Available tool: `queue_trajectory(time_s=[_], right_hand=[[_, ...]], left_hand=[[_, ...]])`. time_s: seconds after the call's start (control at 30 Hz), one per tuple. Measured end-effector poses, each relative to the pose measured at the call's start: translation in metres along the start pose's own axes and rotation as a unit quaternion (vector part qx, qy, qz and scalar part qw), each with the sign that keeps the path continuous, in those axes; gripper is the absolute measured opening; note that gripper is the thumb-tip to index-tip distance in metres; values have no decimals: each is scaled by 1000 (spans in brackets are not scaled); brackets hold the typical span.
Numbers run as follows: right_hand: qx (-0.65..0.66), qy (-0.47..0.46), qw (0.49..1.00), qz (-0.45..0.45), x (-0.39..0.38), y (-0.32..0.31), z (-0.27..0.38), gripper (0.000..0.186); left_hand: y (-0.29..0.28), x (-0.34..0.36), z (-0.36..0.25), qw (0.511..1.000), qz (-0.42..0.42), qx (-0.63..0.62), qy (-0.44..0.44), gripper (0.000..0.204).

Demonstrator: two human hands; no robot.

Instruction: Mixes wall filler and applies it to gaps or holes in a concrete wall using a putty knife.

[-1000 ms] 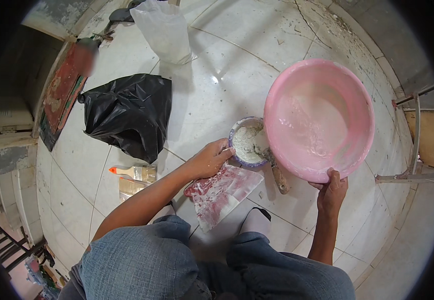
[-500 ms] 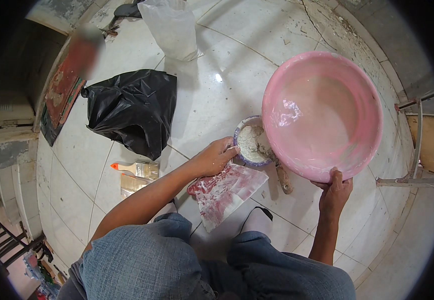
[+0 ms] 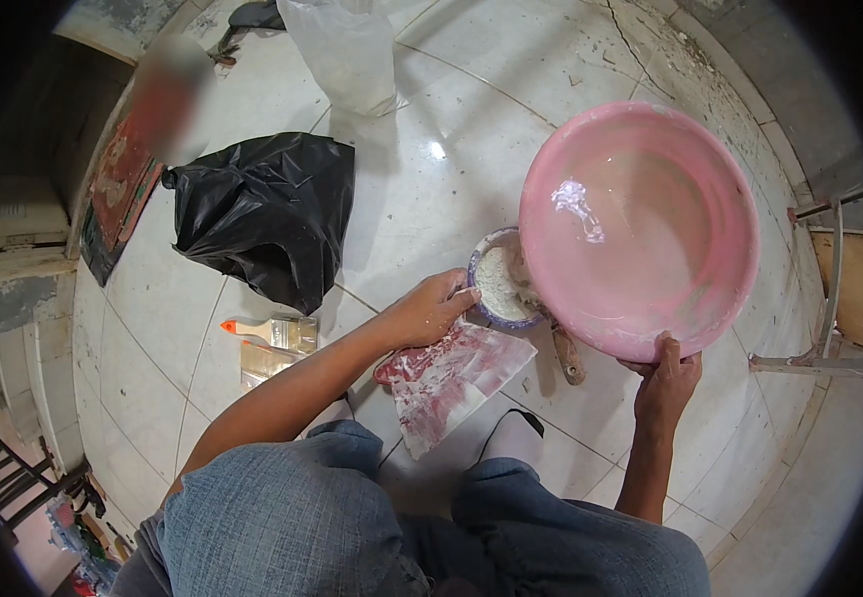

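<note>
My right hand [image 3: 666, 380] grips the near rim of a wide pink plastic basin [image 3: 541, 284], which holds some cloudy liquid. The basin overlaps the right side of a small purple-rimmed bowl [image 3: 500, 279] containing white powder. At that bowl's left rim, my left hand [image 3: 433, 310] is closed, its thumb against the edge. The same hand holds a red plastic putty spreader [image 3: 456, 383] smeared with white, its blade pointing toward my feet. A wooden-handled trowel [image 3: 569, 356] leans in the bowl, partly hidden under the basin.
A crumpled black plastic bag [image 3: 267, 214] lies on the white tiles at left. Below it are paintbrushes [image 3: 282, 335]. A translucent bag [image 3: 342, 60] stands at the far side. A metal frame [image 3: 830, 289] is at the right, and a worn red board [image 3: 118, 194] at far left.
The basin tilts slightly differently: the bright reflection and the liquid inside it have shifted. Both hands keep their grips, nearly in place.
</note>
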State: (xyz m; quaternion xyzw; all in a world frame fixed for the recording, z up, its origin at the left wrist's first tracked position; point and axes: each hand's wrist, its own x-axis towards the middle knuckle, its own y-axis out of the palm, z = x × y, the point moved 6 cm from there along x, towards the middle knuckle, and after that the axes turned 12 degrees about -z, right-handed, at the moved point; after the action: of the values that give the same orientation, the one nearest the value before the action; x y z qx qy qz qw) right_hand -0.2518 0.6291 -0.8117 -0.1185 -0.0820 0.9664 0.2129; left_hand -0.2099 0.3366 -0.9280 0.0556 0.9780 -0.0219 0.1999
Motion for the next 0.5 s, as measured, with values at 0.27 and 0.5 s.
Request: queue_trajectory(time_s=[0.27,0.5], right_hand=[[63,94,994,13,13,1,-21,34],[94,160,983,-13,38,-13,-54,37]], left_hand=[[-3,-2,5,1000,3,-7,-9,34],[-19,2,1,988,-9,146,-41,36]])
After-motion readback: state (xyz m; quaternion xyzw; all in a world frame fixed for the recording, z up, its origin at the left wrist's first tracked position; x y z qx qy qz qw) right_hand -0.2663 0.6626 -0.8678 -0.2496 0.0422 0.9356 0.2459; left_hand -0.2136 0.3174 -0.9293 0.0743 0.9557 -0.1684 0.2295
